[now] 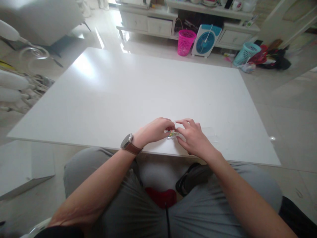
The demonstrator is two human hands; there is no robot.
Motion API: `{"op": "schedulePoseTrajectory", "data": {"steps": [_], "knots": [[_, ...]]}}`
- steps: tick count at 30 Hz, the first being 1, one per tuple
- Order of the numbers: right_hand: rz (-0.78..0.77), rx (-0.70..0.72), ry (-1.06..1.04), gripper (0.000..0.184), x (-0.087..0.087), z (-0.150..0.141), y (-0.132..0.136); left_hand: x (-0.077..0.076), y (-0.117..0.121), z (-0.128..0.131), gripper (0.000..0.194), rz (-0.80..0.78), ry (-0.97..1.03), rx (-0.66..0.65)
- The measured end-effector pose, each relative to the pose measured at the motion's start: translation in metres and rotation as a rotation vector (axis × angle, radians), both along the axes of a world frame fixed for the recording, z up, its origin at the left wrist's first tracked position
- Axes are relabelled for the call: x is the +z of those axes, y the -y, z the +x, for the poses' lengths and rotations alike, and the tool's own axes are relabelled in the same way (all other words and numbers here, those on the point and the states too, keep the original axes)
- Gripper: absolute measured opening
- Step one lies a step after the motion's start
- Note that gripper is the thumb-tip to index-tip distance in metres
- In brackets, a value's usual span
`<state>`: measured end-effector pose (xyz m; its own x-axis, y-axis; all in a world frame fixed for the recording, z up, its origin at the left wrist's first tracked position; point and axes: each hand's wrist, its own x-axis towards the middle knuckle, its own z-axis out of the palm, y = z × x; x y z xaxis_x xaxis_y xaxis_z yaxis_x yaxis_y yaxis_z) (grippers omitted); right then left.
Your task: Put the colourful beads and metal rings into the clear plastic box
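A small clear plastic piece with yellow and green colouring [172, 135] is at the table's near edge, between my two hands; its exact kind is too small to make out. My left hand [158, 129], with a watch [127, 141] on its wrist, has its fingers curled in a pinch on the piece's left side. At its right end, my right hand [194, 137] grips with thumb and finger while the upper fingers are lifted and bent. Fingers partly hide the piece. A faint clear flat item [210, 135] lies right of my right hand.
The white table [138, 89] spreads out before me, its near edge above my knees. Beyond it stand a pink basket [186, 43], a blue and white fan [206, 40], a light blue basket [246, 53] and a white cabinet [160, 26]. White chairs [12, 79] are at left.
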<state>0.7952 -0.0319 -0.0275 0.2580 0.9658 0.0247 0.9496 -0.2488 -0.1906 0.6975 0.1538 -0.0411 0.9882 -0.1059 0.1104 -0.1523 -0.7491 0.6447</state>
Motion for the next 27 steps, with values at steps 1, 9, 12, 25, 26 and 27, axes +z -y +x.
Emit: {"op": "schedulePoseTrajectory", "data": {"steps": [1, 9, 12, 25, 26, 27], "knots": [[-0.001, -0.001, 0.000, 0.019, 0.0003, 0.0002, 0.0001, -0.0005, 0.0012, 0.0003, 0.011, -0.014, 0.002, -0.002], [0.005, -0.011, 0.007, 0.017, 0.0030, 0.0022, 0.0026, -0.0059, 0.0025, 0.0007, 0.011, -0.083, -0.007, 0.004], [0.007, -0.009, 0.000, 0.018, 0.0023, 0.0020, 0.0026, -0.0071, 0.0012, 0.0001, 0.014, -0.071, -0.024, 0.005], [-0.011, 0.005, -0.020, 0.023, 0.0001, 0.0004, 0.0014, -0.0083, 0.0011, 0.0004, 0.022, -0.023, -0.020, -0.036], [-0.011, 0.007, -0.022, 0.023, 0.0000, 0.0003, 0.0014, -0.0081, 0.0006, 0.0005, 0.022, -0.003, -0.008, -0.033], [-0.010, 0.010, -0.025, 0.023, -0.0002, 0.0001, 0.0014, -0.0081, 0.0000, 0.0004, 0.022, 0.017, 0.003, -0.029]]}}
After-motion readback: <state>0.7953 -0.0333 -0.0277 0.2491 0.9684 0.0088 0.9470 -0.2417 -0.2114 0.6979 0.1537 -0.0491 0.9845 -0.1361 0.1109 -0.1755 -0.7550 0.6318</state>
